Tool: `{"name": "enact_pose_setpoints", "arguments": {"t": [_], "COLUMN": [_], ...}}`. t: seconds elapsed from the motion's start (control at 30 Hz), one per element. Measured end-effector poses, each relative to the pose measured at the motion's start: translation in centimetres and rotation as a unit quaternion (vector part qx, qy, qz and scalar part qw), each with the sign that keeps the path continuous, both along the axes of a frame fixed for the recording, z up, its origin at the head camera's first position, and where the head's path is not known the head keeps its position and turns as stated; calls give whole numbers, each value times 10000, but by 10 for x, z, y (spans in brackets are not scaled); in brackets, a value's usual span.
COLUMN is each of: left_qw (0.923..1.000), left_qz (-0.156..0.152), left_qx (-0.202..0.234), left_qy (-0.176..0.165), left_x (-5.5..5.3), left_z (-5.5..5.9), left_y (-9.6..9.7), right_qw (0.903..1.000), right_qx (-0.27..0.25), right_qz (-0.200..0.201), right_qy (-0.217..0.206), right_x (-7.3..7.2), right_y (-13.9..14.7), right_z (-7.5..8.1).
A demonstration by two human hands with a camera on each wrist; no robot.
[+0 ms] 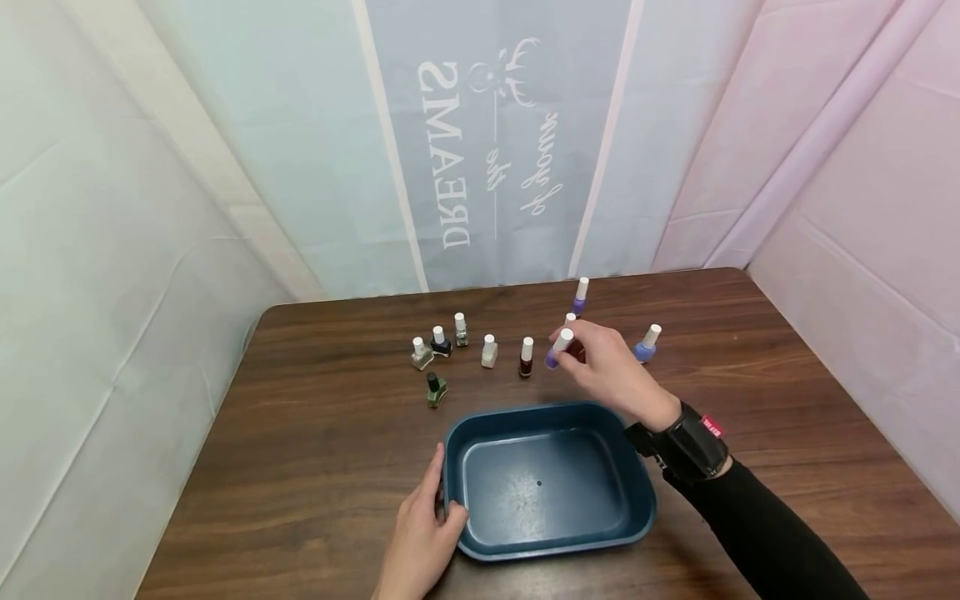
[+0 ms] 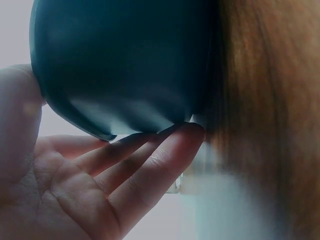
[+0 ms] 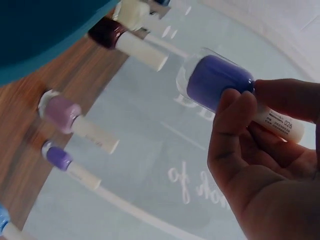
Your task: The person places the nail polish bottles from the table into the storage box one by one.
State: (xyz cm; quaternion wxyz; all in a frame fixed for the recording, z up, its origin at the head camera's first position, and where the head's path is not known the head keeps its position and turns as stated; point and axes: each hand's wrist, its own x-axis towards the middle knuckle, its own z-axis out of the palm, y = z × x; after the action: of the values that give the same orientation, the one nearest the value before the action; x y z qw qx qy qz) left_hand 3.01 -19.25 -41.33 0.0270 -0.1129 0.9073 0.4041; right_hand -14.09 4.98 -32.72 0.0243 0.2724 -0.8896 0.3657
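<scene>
My right hand (image 1: 611, 371) pinches a purple nail polish bottle (image 3: 215, 82) by its white cap end, raised beyond the back right of the blue tray (image 1: 555, 492). In the right wrist view, thumb and fingers meet where cap joins glass. My left hand (image 1: 420, 525) holds the tray's left side, thumb over the rim and fingers along the outer wall. Close by the right hand stand a dark red polish bottle (image 1: 527, 358) and a pink one (image 3: 61, 112); the hand mostly hides the pink one in the head view.
Farther back stands another purple bottle (image 1: 579, 300); a blue one (image 1: 647, 343) is right of the hand. Left of the dark red bottle are a white bottle (image 1: 489, 352), a green bottle (image 1: 435, 390), a black bottle (image 1: 441, 342) and clear ones (image 1: 461, 330). Curtains hang behind the table.
</scene>
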Motion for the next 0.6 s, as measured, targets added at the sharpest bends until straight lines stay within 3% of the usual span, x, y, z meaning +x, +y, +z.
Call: {"name": "enact_pose_setpoints", "arguments": {"t": [0.17, 0.5, 0.6], "left_qw": [10000, 9990, 9982], "left_qz": [47, 71, 18], "left_qx": [-5, -133, -138], "left_qy": [-9, 420, 580], "left_x": [0, 1, 0], "left_z": [-2, -5, -6], "left_y": [-1, -2, -3], "right_qw": [9995, 9942, 9923], "right_qx": [51, 157, 248], "right_qz": [304, 1013, 1186], "right_qy": [-87, 318, 262], "right_x": [6, 18, 22], "right_y": [-11, -33, -38], "right_z": [1, -4, -6]}}
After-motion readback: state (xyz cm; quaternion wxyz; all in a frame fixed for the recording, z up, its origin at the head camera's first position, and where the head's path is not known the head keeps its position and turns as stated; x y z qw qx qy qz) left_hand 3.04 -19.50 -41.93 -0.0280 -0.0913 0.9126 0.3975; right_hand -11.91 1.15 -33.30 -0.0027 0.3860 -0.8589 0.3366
